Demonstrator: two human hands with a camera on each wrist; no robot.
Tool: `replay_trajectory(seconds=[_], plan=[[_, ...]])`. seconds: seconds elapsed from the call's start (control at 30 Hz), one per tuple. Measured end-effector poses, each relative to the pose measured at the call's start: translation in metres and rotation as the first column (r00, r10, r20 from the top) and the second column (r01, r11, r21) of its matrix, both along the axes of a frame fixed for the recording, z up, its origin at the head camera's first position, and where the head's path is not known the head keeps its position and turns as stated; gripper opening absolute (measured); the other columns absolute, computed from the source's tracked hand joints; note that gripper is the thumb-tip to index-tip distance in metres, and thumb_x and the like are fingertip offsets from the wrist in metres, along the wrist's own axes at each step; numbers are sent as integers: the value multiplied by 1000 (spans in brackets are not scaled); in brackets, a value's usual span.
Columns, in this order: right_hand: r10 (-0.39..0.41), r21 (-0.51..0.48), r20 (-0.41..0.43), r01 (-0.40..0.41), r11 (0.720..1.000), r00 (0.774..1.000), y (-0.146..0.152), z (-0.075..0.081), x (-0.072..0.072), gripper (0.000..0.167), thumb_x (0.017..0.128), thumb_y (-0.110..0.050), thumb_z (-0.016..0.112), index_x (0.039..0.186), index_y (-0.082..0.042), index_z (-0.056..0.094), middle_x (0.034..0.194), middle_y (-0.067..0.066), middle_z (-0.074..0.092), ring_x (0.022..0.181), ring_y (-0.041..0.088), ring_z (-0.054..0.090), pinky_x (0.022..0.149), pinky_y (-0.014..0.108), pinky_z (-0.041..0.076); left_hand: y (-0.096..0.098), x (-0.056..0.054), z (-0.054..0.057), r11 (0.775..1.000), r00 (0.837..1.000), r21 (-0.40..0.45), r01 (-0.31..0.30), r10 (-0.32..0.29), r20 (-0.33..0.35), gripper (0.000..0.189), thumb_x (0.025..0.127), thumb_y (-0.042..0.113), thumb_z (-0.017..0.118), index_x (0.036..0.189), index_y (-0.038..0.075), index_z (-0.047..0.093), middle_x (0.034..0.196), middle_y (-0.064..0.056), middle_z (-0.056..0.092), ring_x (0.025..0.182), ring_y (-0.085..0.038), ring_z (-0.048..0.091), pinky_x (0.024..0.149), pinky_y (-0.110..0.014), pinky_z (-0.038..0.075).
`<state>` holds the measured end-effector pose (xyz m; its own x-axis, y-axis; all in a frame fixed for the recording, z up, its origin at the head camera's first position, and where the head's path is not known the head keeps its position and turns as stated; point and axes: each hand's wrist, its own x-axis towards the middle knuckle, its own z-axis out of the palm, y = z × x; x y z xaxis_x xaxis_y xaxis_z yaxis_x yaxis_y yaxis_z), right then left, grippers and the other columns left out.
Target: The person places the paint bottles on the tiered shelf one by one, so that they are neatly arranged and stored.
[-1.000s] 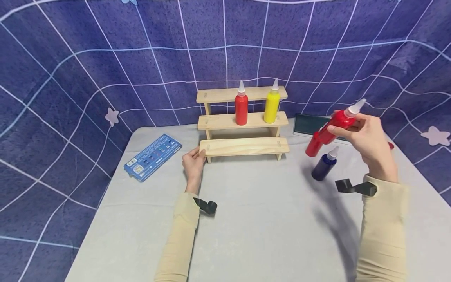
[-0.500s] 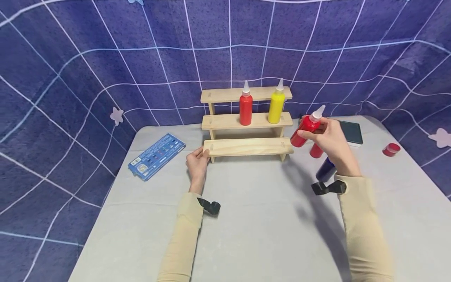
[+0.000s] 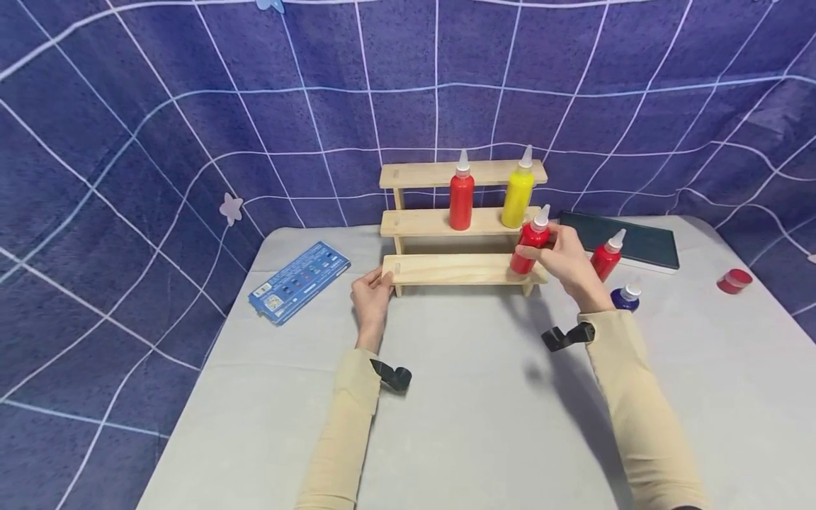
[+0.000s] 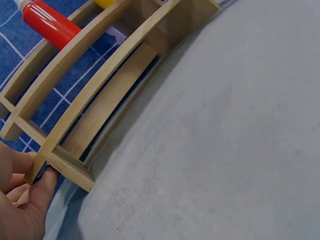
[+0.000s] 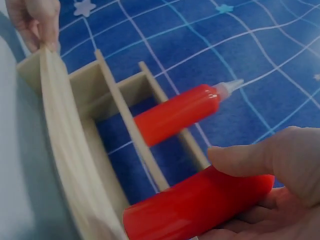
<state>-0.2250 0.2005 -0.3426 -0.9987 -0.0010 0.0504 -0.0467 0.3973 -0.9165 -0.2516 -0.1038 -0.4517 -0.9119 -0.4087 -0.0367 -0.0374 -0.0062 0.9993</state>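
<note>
A three-tier wooden shelf stands at the back of the table. My left hand grips the left end of its lowest tier; the left wrist view shows thumb and fingers pinching the board. In my right hand is a red squeeze bottle with a white nozzle, its base at the right end of the lowest tier, tilted slightly. The right wrist view shows thumb and fingers around this bottle. On the middle tier stand another red bottle and a yellow bottle.
Right of the shelf stand a red bottle and a dark blue bottle, partly behind my right wrist. A dark flat tray lies behind them, a small red jar farther right. A blue box lies at left.
My right hand has carried the red bottle leftward and down from the right side to the lowest tier, bringing it more upright. The left hand keeps its grip. The head view has shifted slightly.
</note>
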Motion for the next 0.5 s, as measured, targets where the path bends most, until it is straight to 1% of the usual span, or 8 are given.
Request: replay_trajectory(seconds=[0.07,0.17,0.3,0.37,0.5], plan=[[6,-5,13,-6,1000,1000,0,-4,-2,44,89,-7,65,129,8,52,119,25,59,102,21,53,98,32,44,2,0,-1,1000,1000,-9,7,-7,-5,31,91,4,67,120,-6,65,111,-26,68,102,-31,69,80,-25,61],[7,-6,22,-6,1000,1000,-1,-9,-3,42,89,-6,64,127,9,53,118,26,59,101,23,52,95,28,44,4,1,-2,1000,1000,-23,14,-14,-4,30,91,4,67,119,-6,66,110,-26,68,101,-31,69,80,-25,61],[14,2,13,-14,1000,1000,-4,-14,-7,40,89,-6,65,124,10,54,115,26,60,97,23,53,87,23,46,4,1,-3,1000,1000,-31,-3,3,-15,30,90,5,68,119,-6,66,109,-25,69,100,-30,70,78,-24,61],[20,-3,4,-20,1000,1000,-6,-15,-10,40,88,-5,65,123,10,54,114,26,60,96,23,53,86,23,46,2,0,-3,1000,1000,-27,-11,11,-25,31,90,5,68,119,-6,66,110,-26,69,100,-31,69,78,-24,61],[32,-12,8,-32,999,999,-10,-17,-15,41,88,-4,64,124,11,52,116,26,58,101,26,52,92,27,45,0,0,-3,1000,999,-14,-14,14,-29,32,90,5,69,120,-6,65,111,-26,68,101,-31,69,79,-23,61]])
